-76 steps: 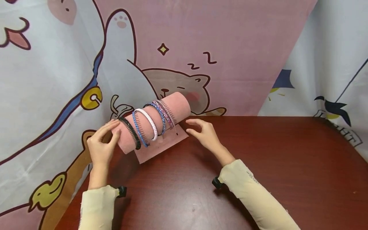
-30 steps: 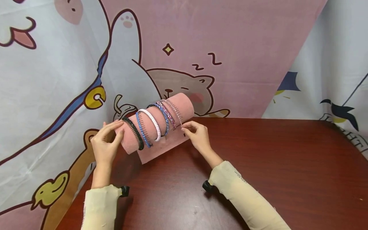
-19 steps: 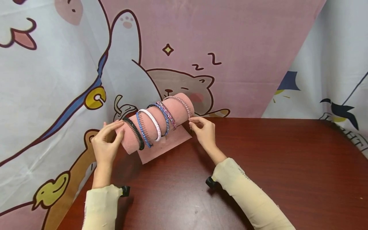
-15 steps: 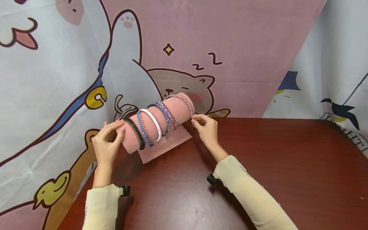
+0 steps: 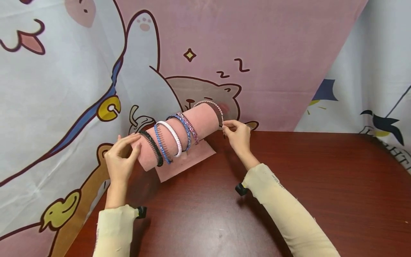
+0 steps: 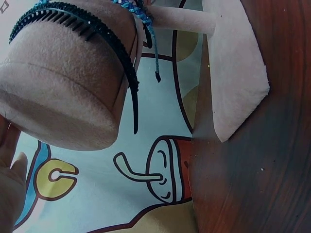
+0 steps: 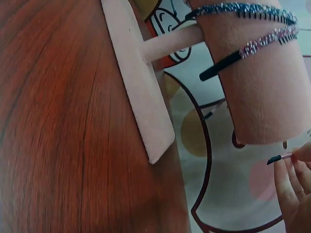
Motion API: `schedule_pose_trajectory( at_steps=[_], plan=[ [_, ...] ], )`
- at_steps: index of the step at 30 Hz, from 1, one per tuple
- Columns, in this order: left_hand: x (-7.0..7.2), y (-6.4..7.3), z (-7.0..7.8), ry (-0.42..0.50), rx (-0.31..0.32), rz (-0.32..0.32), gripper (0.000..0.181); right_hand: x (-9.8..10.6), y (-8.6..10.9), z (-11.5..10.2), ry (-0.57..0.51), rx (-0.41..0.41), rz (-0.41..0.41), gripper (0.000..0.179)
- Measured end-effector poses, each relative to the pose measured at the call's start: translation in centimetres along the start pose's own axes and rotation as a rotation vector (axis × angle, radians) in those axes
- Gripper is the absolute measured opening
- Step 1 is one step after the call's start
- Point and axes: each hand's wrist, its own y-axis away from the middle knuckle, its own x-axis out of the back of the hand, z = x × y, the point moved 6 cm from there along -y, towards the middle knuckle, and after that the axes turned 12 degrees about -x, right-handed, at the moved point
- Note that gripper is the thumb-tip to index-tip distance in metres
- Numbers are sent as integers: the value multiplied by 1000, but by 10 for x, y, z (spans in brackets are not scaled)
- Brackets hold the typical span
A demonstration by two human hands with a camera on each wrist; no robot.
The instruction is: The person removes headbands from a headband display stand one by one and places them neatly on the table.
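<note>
A pink plush headband stand (image 5: 205,119), a tilted roll on a post and flat base (image 5: 189,162), carries several toothed headbands. My left hand (image 5: 121,159) grips the roll's left end between thumb and fingers, beside a black headband (image 5: 152,146). With thumb and fingertips my right hand (image 5: 239,136) pinches the end of a thin pale pink headband (image 5: 216,105), which arches around the roll's right end. In the right wrist view its dark tip (image 7: 275,159) pokes out below the fingers. A white headband (image 5: 171,135), blue ones and a pink glittery one (image 5: 189,126) sit along the roll.
The stand's base rests on a dark red-brown wooden table (image 5: 205,214). Close behind hangs a printed cloth (image 5: 273,64) with cartoon animals, and it also runs along the left side.
My right hand closed on the pale pink headband's end and drew it rightward along the roll, away from the glittery pink one, to the right end. My left hand keeps its grip.
</note>
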Motion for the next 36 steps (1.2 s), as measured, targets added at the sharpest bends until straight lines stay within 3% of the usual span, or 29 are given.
schedule_pose_trajectory(
  at_steps=[11, 20, 29, 36],
  plan=[
    [-3, -12, 35, 27, 7, -4, 15, 9, -8, 15, 76, -87, 46, 13],
    [-2, -11, 36, 16, -5, 3, 15, 26, -12, 37, 4, -220, 40, 14],
    [-3, -1, 6, 4, 5, 16, 18, 43, -7, 54, -19, -256, 43, 15],
    [0, -7, 26, 6, 7, 19, 15, 51, -4, 63, -35, -282, 44, 14]
  ],
)
